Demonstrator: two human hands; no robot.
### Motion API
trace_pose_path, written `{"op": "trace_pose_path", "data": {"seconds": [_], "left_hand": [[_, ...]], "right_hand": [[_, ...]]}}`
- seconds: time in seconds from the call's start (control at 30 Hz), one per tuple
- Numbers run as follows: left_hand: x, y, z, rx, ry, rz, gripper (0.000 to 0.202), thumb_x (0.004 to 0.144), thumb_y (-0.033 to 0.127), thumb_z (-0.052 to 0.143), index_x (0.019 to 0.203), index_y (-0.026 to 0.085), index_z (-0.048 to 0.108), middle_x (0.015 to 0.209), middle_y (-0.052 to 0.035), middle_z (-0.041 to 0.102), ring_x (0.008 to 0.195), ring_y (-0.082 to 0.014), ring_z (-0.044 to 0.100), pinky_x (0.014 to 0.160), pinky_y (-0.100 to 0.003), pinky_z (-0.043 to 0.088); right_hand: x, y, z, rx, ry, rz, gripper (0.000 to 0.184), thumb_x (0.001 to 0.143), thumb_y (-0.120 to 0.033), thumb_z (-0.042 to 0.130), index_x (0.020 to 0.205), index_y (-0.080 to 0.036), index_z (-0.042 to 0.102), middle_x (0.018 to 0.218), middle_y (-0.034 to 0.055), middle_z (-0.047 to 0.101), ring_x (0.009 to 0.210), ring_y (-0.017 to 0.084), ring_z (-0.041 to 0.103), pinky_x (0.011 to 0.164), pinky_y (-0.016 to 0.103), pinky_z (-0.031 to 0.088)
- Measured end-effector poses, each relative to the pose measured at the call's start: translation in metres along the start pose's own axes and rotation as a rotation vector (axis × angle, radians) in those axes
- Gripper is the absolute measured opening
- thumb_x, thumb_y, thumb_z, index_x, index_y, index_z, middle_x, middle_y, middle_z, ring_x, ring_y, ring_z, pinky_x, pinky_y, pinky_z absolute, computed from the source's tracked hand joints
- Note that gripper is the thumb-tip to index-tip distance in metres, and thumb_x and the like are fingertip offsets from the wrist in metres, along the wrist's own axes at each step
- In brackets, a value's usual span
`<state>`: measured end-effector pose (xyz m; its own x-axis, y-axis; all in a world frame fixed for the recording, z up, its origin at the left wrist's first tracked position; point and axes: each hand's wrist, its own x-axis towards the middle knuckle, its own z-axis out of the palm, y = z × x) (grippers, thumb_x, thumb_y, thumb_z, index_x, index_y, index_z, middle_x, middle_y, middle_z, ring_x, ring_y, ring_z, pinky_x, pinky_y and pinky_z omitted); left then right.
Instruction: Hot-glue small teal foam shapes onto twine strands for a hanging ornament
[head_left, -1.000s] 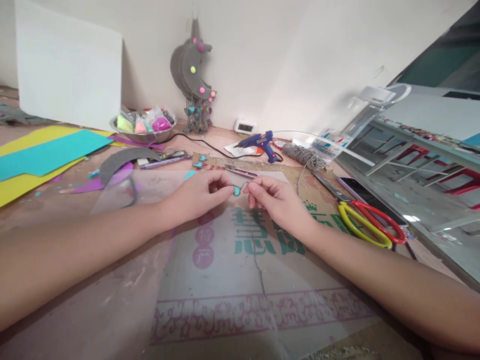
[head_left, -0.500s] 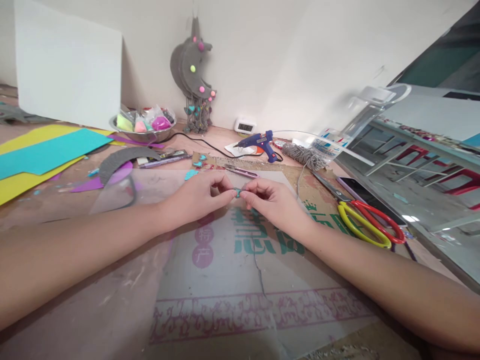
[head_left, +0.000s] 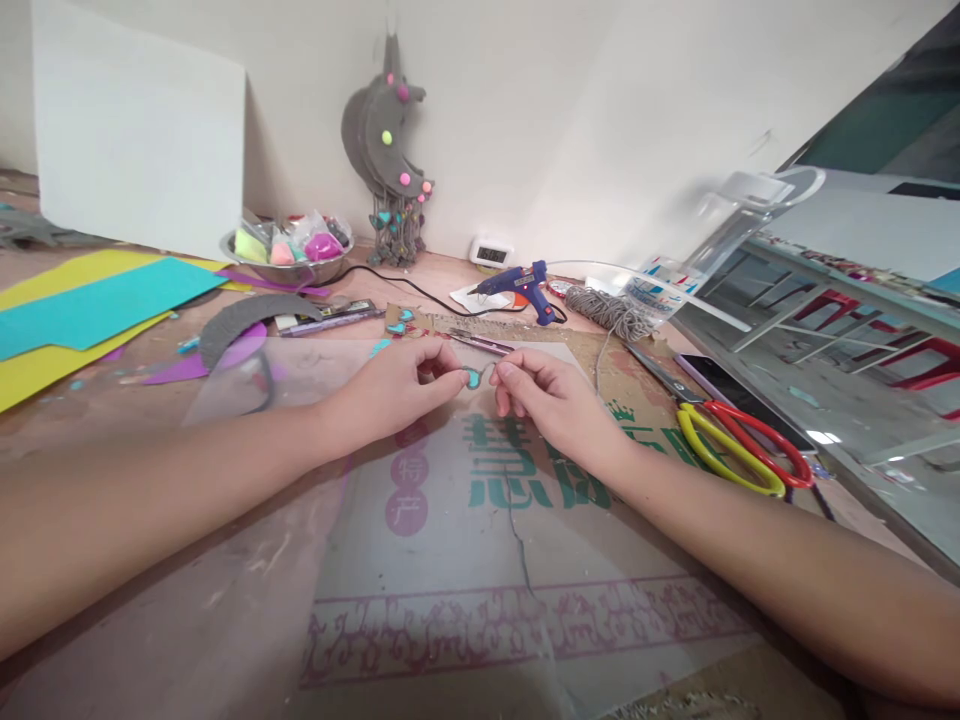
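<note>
Pinched a small turquoise piece (head_left: pixel 473 379), edged in gray cord (head_left: pixel 486 369), in the left hand (head_left: pixel 405 390); pinched the cord in the right hand (head_left: pixel 549 395), just beside. Held both hands over a translucent sheet (head_left: pixel 427 560) on the desk (head_left: pixel 439 272). Had a blue glue gun (head_left: pixel 529 286) beyond the hands, scissors (head_left: pixel 711 408) right of the right hand, a metal bowl (head_left: pixel 292 272) beyond the left.

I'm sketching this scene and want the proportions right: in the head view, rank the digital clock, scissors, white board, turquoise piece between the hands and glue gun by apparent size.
1. white board
2. scissors
3. glue gun
4. digital clock
5. turquoise piece
</note>
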<state>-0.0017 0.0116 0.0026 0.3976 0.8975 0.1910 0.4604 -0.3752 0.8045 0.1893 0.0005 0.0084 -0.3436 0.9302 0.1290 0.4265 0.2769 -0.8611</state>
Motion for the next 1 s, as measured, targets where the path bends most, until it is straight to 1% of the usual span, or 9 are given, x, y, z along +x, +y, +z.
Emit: {"op": "trace_pose_path", "data": {"seconds": [0.2, 0.33, 0.37, 0.43, 0.5, 0.57, 0.67, 0.8, 1.0], "left_hand": [[0.0, -0.001, -0.001, -0.013, 0.022, -0.019, 0.015, 0.08, 0.031, 0.048, 0.075, 0.018, 0.054, 0.065, 0.0022, 0.057, 0.057, -0.0109, 0.051, 0.052, -0.022, 0.038], [0.001, -0.003, -0.001, -0.013, 0.019, -0.006, 0.014, 0.08, 0.03, 0.049, 0.074, 0.018, 0.054, 0.066, 0.0026, 0.057, 0.058, -0.0104, 0.05, 0.052, -0.021, 0.037], [0.001, -0.004, 0.0, -0.008, 0.02, -0.004, 0.014, 0.079, 0.03, 0.05, 0.074, 0.018, 0.055, 0.066, 0.0026, 0.057, 0.058, -0.0102, 0.05, 0.052, -0.021, 0.037], [0.002, -0.004, 0.0, 0.0, 0.014, -0.008, 0.014, 0.079, 0.031, 0.05, 0.075, 0.018, 0.055, 0.066, 0.0027, 0.057, 0.057, -0.01, 0.049, 0.051, -0.021, 0.036], [0.002, -0.004, 0.0, 0.003, 0.007, -0.002, 0.015, 0.079, 0.031, 0.05, 0.076, 0.018, 0.056, 0.066, 0.0026, 0.056, 0.056, -0.0099, 0.048, 0.051, -0.022, 0.036], [0.002, -0.004, 0.0, 0.007, 0.003, 0.014, 0.016, 0.079, 0.032, 0.05, 0.076, 0.018, 0.056, 0.066, 0.0026, 0.056, 0.056, -0.0099, 0.048, 0.052, -0.022, 0.036], [0.002, -0.003, 0.0, 0.024, 0.002, 0.018, 0.016, 0.079, 0.032, 0.05, 0.075, 0.018, 0.056, 0.065, 0.003, 0.055, 0.056, -0.0099, 0.048, 0.052, -0.022, 0.036], [0.002, -0.002, 0.0, 0.012, 0.0, -0.007, 0.015, 0.079, 0.031, 0.05, 0.074, 0.019, 0.057, 0.064, 0.0031, 0.056, 0.056, -0.0103, 0.049, 0.052, -0.023, 0.036], [0.0, 0.0, 0.0, -0.001, 0.003, -0.023, 0.017, 0.079, 0.034, 0.051, 0.075, 0.019, 0.057, 0.065, 0.0026, 0.057, 0.056, -0.0104, 0.049, 0.051, -0.022, 0.035]], "right_hand": [[0.002, -0.007, -0.015, -0.125, 0.213, -0.166, 0.037, 0.09, -0.039, 0.043, 0.059, -0.019, 0.043, 0.056, -0.0015, 0.046, 0.053, 0.01, 0.042, 0.055, 0.026, 0.035], [0.021, 0.007, -0.039, -0.22, 0.387, -0.201, 0.017, 0.083, -0.03, 0.055, 0.071, -0.021, 0.048, 0.061, -0.0019, 0.048, 0.055, 0.011, 0.045, 0.056, 0.027, 0.038], [0.026, 0.014, -0.044, -0.28, 0.351, -0.223, 0.008, 0.081, -0.027, 0.057, 0.082, -0.021, 0.051, 0.067, -0.0006, 0.053, 0.06, 0.013, 0.049, 0.06, 0.028, 0.041], [0.034, 0.026, -0.049, -0.428, 0.231, -0.309, 0.029, 0.08, -0.02, 0.056, 0.108, -0.02, 0.052, 0.091, 0.0052, 0.061, 0.084, 0.018, 0.057, 0.077, 0.034, 0.045], [0.037, 0.035, -0.048, -0.576, 0.078, -0.401, 0.043, 0.082, -0.018, 0.051, 0.125, -0.02, 0.047, 0.123, 0.0099, 0.054, 0.114, 0.022, 0.049, 0.096, 0.041, 0.038], [0.038, 0.04, -0.043, -0.681, -0.051, -0.452, 0.042, 0.086, -0.019, 0.046, 0.128, -0.022, 0.047, 0.137, 0.0085, 0.044, 0.128, 0.023, 0.037, 0.105, 0.043, 0.03], [0.036, 0.04, -0.037, -0.73, -0.108, -0.439, 0.031, 0.089, -0.023, 0.044, 0.116, -0.022, 0.058, 0.13, 0.0077, 0.052, 0.121, 0.023, 0.046, 0.101, 0.042, 0.036], [0.033, 0.038, -0.037, -0.797, 0.016, -0.365, 0.017, 0.085, -0.023, 0.051, 0.097, -0.019, 0.062, 0.098, 0.0086, 0.064, 0.094, 0.023, 0.058, 0.083, 0.037, 0.045], [0.038, 0.044, -0.045, -0.833, 0.075, -0.369, 0.032, 0.085, -0.011, 0.038, 0.11, -0.014, 0.058, 0.104, 0.0123, 0.062, 0.098, 0.023, 0.055, 0.087, 0.037, 0.043]]}}
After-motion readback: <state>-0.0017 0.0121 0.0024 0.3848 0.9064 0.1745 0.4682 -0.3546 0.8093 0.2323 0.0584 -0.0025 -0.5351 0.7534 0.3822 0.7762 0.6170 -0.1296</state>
